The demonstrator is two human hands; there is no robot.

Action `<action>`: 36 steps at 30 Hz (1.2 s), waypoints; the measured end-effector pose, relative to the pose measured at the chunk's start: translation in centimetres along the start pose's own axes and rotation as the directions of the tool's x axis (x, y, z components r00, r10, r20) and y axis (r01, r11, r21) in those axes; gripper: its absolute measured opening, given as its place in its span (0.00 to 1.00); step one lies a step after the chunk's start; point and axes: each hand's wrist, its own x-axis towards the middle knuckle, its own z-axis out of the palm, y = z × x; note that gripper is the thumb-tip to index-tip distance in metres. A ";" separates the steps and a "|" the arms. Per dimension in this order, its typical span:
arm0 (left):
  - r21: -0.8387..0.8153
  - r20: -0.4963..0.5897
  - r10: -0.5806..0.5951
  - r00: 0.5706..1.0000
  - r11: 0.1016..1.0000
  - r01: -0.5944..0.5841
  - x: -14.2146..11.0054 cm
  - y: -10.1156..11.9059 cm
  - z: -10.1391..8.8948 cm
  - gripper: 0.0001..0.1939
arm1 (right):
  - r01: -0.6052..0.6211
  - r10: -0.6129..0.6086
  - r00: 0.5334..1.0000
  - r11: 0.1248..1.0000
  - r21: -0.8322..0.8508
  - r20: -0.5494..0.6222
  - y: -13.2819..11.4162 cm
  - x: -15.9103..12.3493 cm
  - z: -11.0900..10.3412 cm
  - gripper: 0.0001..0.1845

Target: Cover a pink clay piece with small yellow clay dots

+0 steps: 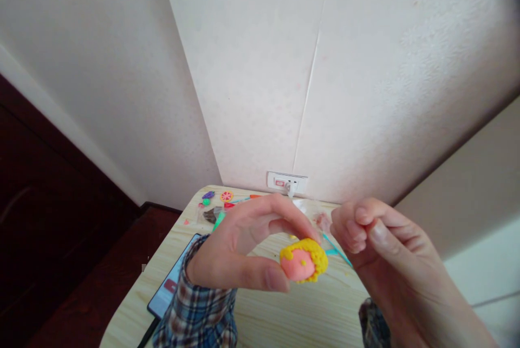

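Between the thumb and fingers of my left hand (247, 245) is a small pink clay ball with a bumpy yellow clay rim (303, 261), held above the table. A tiny yellow dot sits on its pink face. To the right, my right hand (377, 234) is raised apart from the clay piece, its thumb pressed to the curled index finger. Whatever may be in that pinch is hidden or too small to name. Turquoise clay tools or sticks (333, 251) lie partly behind the right hand.
A wooden table (284, 315) stands against the wall. Left on it lies a tablet or phone (173, 283) with a cable. At the back are small clay pieces, including a purple one (208, 195) and a round red-and-yellow slice (226, 196). A wall socket (286, 182) holds a white plug.
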 end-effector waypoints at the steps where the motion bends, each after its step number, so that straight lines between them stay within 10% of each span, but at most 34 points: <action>1: -0.020 0.000 -0.021 1.000 1.000 0.021 -0.1 0.3 0.0 0.21 | -0.006 0.006 1.000 1.000 -0.011 -0.005 -0.1 0.0 0.1 0.12; 8: -0.185 -0.007 0.148 0.989 0.972 -0.147 0.3 -0.6 0.3 0.20 | -0.005 0.006 1.000 0.997 -0.073 0.000 -0.4 -0.1 0.2 0.10; 36: -0.262 0.024 0.143 0.989 0.956 -0.132 0.8 -1.0 0.4 0.31 | 0.104 -0.108 0.994 0.984 -0.143 -0.023 -0.9 -0.7 0.6 0.06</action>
